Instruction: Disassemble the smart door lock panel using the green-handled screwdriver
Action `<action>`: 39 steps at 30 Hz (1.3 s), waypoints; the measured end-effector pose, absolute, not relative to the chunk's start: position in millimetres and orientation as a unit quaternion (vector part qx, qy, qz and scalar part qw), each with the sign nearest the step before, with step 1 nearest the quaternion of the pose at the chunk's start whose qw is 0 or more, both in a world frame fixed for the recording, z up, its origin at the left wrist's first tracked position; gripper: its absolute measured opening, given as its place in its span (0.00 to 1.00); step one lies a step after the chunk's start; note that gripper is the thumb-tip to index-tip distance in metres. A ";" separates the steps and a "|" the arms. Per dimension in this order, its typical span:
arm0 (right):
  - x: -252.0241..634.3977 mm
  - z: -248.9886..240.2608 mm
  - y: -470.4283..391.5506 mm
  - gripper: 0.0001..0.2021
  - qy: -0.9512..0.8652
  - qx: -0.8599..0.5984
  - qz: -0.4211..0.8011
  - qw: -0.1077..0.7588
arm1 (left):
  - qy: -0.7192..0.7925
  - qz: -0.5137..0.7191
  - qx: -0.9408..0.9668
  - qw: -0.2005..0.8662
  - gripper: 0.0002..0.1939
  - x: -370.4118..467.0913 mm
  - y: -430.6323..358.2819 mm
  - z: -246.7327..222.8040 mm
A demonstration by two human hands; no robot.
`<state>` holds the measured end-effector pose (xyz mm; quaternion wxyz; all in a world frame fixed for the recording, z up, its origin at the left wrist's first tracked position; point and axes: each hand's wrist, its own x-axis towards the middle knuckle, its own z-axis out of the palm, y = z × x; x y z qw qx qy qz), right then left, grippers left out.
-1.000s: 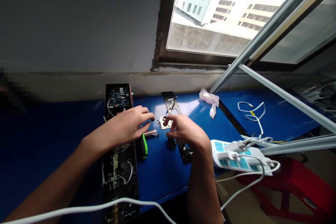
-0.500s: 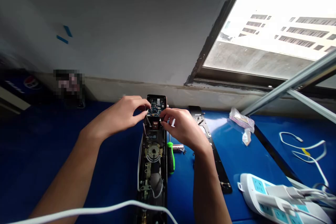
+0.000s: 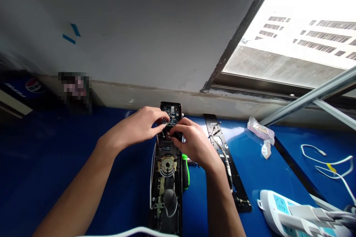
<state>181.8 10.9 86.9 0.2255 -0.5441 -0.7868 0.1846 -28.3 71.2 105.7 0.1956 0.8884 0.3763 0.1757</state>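
Left fingers (image 3: 161,115), right fingers (image 3: 178,128) curled, close together.

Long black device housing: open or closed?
Open. The long black device housing has no cover over its dark-blue circuit board or round metal part; both show from above.

**Component Layout**

The open housing (image 3: 180,189) lies lengthwise on the desk (image 3: 125,192), its far end near the wall (image 3: 133,94). The circuit board (image 3: 174,113) sits in that far end; the round part (image 3: 167,166) sits closer to the person, in the same housing. The left hand (image 3: 147,121) is at the left edge of the board, the right hand (image 3: 191,137) over the right edge of the housing. To the right, in order: the screwdriver (image 3: 185,174), just beside the housing; the plate (image 3: 240,189), with a wire bundle (image 3: 227,161) on it; the plastic bag (image 3: 260,129). At near right, plugs (image 3: 303,213) sit in the power strip (image 3: 268,207).
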 end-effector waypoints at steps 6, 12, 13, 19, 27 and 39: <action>177.1 85.6 8.1 0.07 -0.798 -0.519 0.187 0.243 | 0.373 0.182 0.892 0.182 0.12 -24.9 72.2 105.4; 177.3 81.2 9.1 0.08 -0.806 -0.504 0.185 0.248 | 0.366 0.191 0.894 0.175 0.12 -20.2 71.9 103.4; 178.4 81.4 8.9 0.08 -0.807 -0.503 0.186 0.248 | 0.366 0.195 0.893 0.174 0.12 -19.3 71.8 102.9; 212.8 93.3 3.0 0.04 -0.767 -0.455 0.264 0.368 | 0.344 0.260 0.892 0.138 0.14 -4.3 68.3 103.0; 278.7 78.1 22.9 0.02 -0.702 -0.615 0.268 0.238 | 0.259 0.243 0.924 0.145 0.11 45.4 47.5 93.1; 279.3 36.2 52.4 0.14 -0.714 -0.623 0.318 0.012 | 0.220 0.216 0.943 0.124 0.10 61.2 44.4 71.9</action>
